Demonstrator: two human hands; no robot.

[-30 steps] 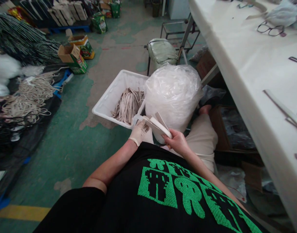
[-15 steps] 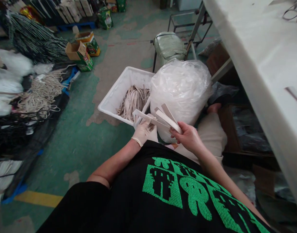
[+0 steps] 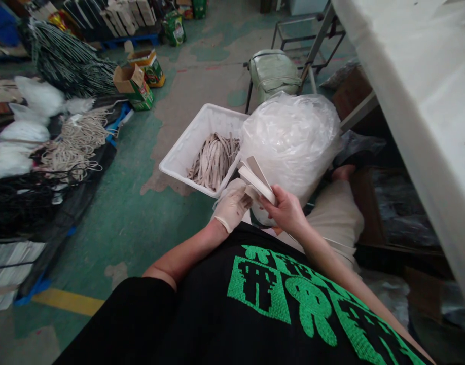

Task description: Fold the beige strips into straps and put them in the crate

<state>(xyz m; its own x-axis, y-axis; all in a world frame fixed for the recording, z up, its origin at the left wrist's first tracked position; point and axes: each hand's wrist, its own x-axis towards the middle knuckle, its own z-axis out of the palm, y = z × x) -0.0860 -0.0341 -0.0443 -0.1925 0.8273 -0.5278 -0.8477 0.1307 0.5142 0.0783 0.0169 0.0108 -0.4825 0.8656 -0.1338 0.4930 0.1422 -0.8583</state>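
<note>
My right hand (image 3: 289,209) is bare and closed on a bundle of flat whitish strips (image 3: 255,181), thumb on top. The strips point up and left, and one greyish strip fans away from the others. My left hand (image 3: 234,205) wears a pale thin glove with dark smudges on it. Its fingers are bent together at the lower side of the bundle; what they grip is hidden. Just beyond the hands stands a white plastic bin (image 3: 182,147) with a heap of grey-beige strips (image 3: 213,159) in it.
A large clear plastic bag (image 3: 291,137) bulges beside the bin. A white-covered table (image 3: 415,86) runs along the right. Behind are a green wrapped bundle (image 3: 274,73) and open cartons (image 3: 133,83). Piles of cord (image 3: 74,139) lie on the left.
My left hand has moved right, closer to the bundle. The strip that stuck out past its fingers no longer shows there. The view has shifted slightly.
</note>
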